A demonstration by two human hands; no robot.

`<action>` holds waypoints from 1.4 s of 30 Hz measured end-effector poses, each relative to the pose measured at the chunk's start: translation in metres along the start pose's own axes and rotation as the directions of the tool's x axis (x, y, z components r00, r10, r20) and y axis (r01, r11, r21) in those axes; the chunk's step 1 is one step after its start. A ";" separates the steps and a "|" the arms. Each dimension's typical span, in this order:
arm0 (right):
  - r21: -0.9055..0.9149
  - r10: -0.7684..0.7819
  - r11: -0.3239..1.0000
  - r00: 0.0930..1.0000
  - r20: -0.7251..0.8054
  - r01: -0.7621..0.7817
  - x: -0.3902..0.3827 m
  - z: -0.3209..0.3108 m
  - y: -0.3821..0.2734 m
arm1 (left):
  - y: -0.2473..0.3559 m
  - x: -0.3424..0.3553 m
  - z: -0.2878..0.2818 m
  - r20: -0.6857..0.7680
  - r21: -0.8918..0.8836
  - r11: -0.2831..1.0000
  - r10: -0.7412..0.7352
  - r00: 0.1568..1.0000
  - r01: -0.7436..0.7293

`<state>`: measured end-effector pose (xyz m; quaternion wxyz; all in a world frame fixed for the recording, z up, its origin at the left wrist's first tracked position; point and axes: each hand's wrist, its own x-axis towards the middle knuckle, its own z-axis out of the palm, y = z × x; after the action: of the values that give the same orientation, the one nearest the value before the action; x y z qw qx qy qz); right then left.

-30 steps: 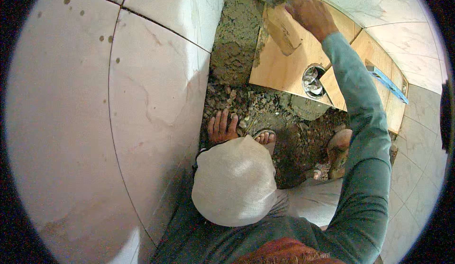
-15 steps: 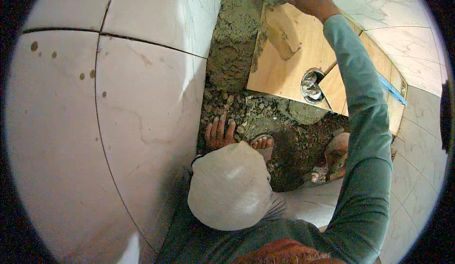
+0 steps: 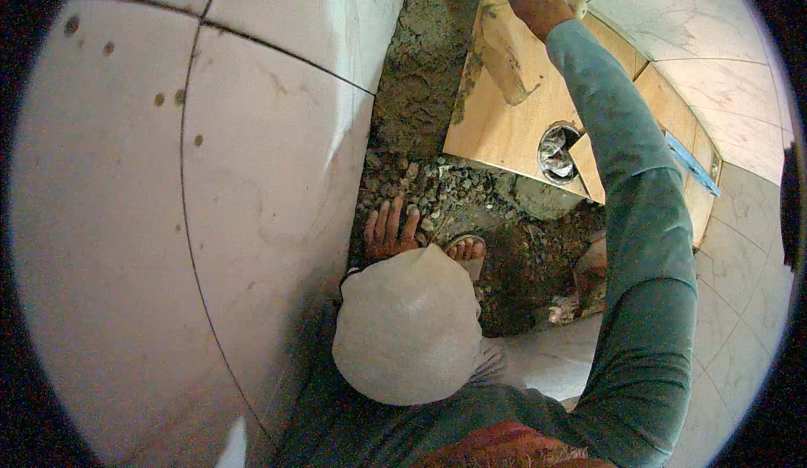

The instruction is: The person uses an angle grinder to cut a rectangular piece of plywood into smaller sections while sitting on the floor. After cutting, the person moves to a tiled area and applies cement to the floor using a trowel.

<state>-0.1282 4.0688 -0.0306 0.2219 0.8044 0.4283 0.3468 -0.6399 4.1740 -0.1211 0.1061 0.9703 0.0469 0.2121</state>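
Note:
My right hand is closed at the top edge, above the far end of a wooden tile smeared with grey mortar. It grips a trowel, whose pale handle end sticks out beside the wrist; the blade is hidden or beyond the picture's edge. A strip of wet mortar runs between that tile and the wall on the left. My left hand rests on the gravel close to the wall, fingers stretched out and holding nothing. My knee is just below it.
A large marbled tile wall rises along the left. A round drain hole with crumpled filling opens at the tile's near edge. A blue strip lies on the tiles to the right. My bare foot stands on the rubble.
My right hand has moved up and slightly left with the trowel, and the blade no longer shows. The left hand stays on the gravel. The view has shifted slightly.

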 end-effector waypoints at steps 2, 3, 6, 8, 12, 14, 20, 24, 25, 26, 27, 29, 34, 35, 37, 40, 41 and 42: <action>0.026 -0.009 1.000 1.000 0.007 0.009 0.009 -0.011 0.003 | -0.002 -0.001 0.001 -0.014 0.017 1.000 -0.008 1.000 0.008; 0.012 -0.021 1.000 0.994 0.104 0.020 0.025 -0.049 0.005 | -0.005 -0.004 -0.002 -0.019 0.037 0.999 -0.023 1.000 0.023; 0.067 -0.046 0.997 0.957 0.286 0.028 0.030 -0.070 0.027 | -0.003 -0.003 0.001 -0.024 0.032 0.999 0.003 1.000 -0.003; 0.011 -0.070 0.997 0.884 0.461 0.073 0.017 -0.063 0.033 | -0.005 0.001 0.006 -0.030 0.015 1.000 0.026 0.999 -0.026; 0.051 -0.004 0.999 0.922 0.388 -0.017 0.039 -0.101 0.046 | -0.007 -0.007 0.000 -0.027 0.057 0.998 0.034 0.999 -0.032; 0.030 0.021 0.999 0.958 0.286 -0.031 0.022 -0.102 0.045 | -0.001 -0.003 0.006 -0.061 0.022 1.000 -0.001 0.998 0.002; 0.134 0.048 0.986 0.949 0.313 -0.095 -0.020 -0.068 0.003 | 0.002 0.005 -0.004 0.052 0.015 1.000 -0.003 0.999 0.002; 0.065 0.130 0.988 0.983 0.131 -0.139 -0.029 -0.084 -0.003 | 0.008 0.006 -0.007 0.009 -0.017 0.998 -0.053 0.999 0.053; 0.173 0.136 0.966 0.945 0.298 -0.194 -0.015 -0.104 -0.003 | 0.002 0.005 -0.006 0.007 -0.003 1.000 -0.029 1.000 0.029; 0.146 0.062 0.984 0.958 0.281 -0.107 -0.013 -0.111 -0.006 | -0.002 0.003 -0.006 0.003 0.002 1.000 0.002 1.000 -0.002; 0.116 -0.012 0.993 0.963 0.268 -0.020 -0.012 -0.116 -0.007 | -0.003 -0.001 -0.008 0.104 -0.001 1.000 -0.003 0.995 0.003; 0.051 -0.148 0.989 0.913 0.380 0.140 -0.001 -0.145 -0.014 | -0.007 -0.001 0.001 0.018 0.020 0.999 0.033 0.999 -0.033; 0.387 -0.289 0.890 0.954 0.073 0.240 -0.041 -0.214 -0.027 | 0.001 0.005 -0.010 0.014 -0.021 1.000 -0.019 1.000 0.019; 0.479 -0.307 0.849 0.946 0.102 0.224 -0.050 -0.227 -0.029 | 0.000 0.006 -0.007 -0.029 0.026 1.000 -0.005 1.000 0.006; 0.572 -0.275 0.815 0.931 0.240 0.094 -0.062 -0.239 -0.019 | -0.004 0.003 -0.008 0.016 0.032 0.999 0.010 1.000 -0.011; 0.696 -0.210 0.707 0.904 0.374 -0.124 -0.087 -0.252 -0.011 | -0.002 0.002 -0.011 0.055 0.024 1.000 -0.004 0.998 0.002; 0.715 -0.211 0.681 0.891 0.403 -0.162 -0.098 -0.256 -0.016 | 0.000 0.002 -0.012 0.059 0.019 1.000 -0.014 0.998 0.013; 0.724 -0.209 0.660 0.877 0.434 -0.201 -0.110 -0.260 -0.021 | 0.000 0.003 -0.011 0.034 0.032 0.999 -0.009 0.999 0.008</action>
<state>-0.3773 4.0031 0.0868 -0.0301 0.8818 0.4650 -0.0730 -0.6417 4.1766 -0.1104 0.0923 0.9752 0.0528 0.1942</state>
